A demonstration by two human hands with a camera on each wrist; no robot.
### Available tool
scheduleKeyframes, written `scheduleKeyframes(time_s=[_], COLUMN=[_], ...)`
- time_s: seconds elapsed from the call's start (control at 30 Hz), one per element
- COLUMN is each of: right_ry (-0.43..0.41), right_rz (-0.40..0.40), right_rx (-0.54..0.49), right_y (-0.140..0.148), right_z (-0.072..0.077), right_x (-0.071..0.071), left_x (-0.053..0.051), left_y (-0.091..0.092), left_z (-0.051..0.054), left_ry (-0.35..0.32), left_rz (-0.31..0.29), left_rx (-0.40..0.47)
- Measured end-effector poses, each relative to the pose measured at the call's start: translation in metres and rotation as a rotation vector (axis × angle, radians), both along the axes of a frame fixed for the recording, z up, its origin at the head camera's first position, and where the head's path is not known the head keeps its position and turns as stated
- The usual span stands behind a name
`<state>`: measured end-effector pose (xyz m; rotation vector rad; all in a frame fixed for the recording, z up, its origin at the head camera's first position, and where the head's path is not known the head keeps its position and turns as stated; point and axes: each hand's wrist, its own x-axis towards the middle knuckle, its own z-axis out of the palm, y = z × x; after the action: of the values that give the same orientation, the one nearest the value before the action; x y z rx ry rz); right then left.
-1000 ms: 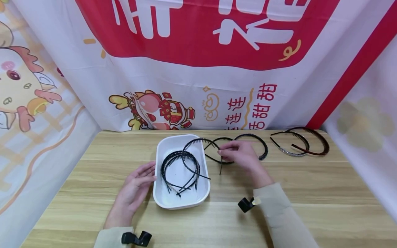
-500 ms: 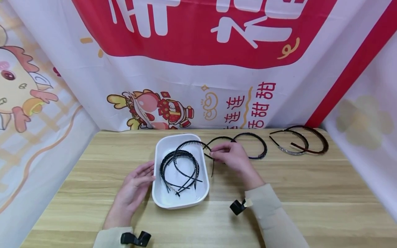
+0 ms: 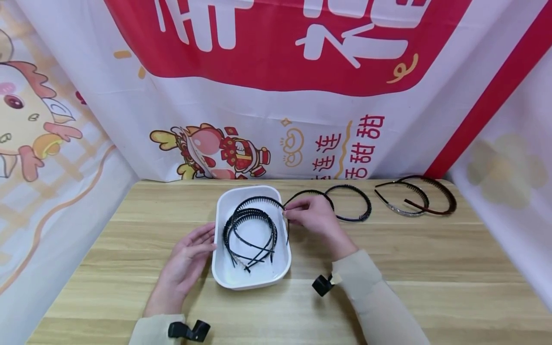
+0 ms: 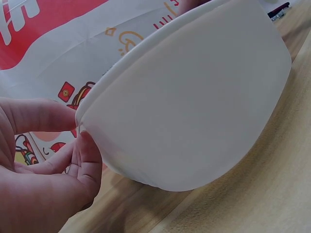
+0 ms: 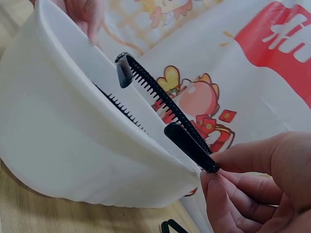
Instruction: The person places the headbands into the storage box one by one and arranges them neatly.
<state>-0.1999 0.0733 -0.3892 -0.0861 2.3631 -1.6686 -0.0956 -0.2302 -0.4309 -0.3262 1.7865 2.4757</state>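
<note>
A white plastic bin (image 3: 222,278) stands on the table with several black toothed headbands (image 3: 249,261) inside. On its left, my left hand (image 3: 189,256) grips the rim between thumb and fingers; the left wrist view shows the fingertips (image 4: 86,145) against the rim. My right hand (image 3: 315,213), at the bin's right edge, pinches a black toothed headband (image 3: 258,197) near one end, with its arc over the bin. In the right wrist view this headband (image 5: 163,99) tilts above the rim, teeth facing inward. Whether it touches the headbands underneath cannot be told.
Behind the right hand lie a black headband (image 3: 310,191) and another one (image 3: 349,187), overlapping. Farther right are a headband with a silvery decorated part (image 3: 403,211) and a dark brown one (image 3: 450,199). A printed cloth (image 3: 276,86) hangs along the table's back edge.
My right hand has moved left with the headband, bringing more of its arc over the bin. The left hand and the bin stay in place.
</note>
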Motion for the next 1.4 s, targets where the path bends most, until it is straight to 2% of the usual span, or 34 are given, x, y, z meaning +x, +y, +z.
scheduleKeyframes(time_s=[0.33,0.63,0.97,1.2,1.4], right_ry=[0.074,0.183,0.167,0.256,0.288], right_rz=[0.032,0.022,0.024,0.053,0.061], right_rx=[0.166,0.387,0.351,0.424,0.527], right_y=[-0.025,-0.037,-0.046,-0.051,-0.056], right_z=[0.013,0.02,0.022,0.021,0.021], right_x=[-0.002,0.0,0.005,0.007,0.008], left_x=[0.0,0.001,0.0,0.0,0.001], left_y=[-0.001,-0.001,0.0,0.0,0.0], left_z=[-0.001,0.0,-0.001,-0.001,-0.001], left_ry=[0.01,0.0,-0.002,-0.008,0.001], left_rz=[-0.004,-0.005,0.001,0.003,0.004], left_rx=[-0.002,-0.008,-0.001,0.001,0.009])
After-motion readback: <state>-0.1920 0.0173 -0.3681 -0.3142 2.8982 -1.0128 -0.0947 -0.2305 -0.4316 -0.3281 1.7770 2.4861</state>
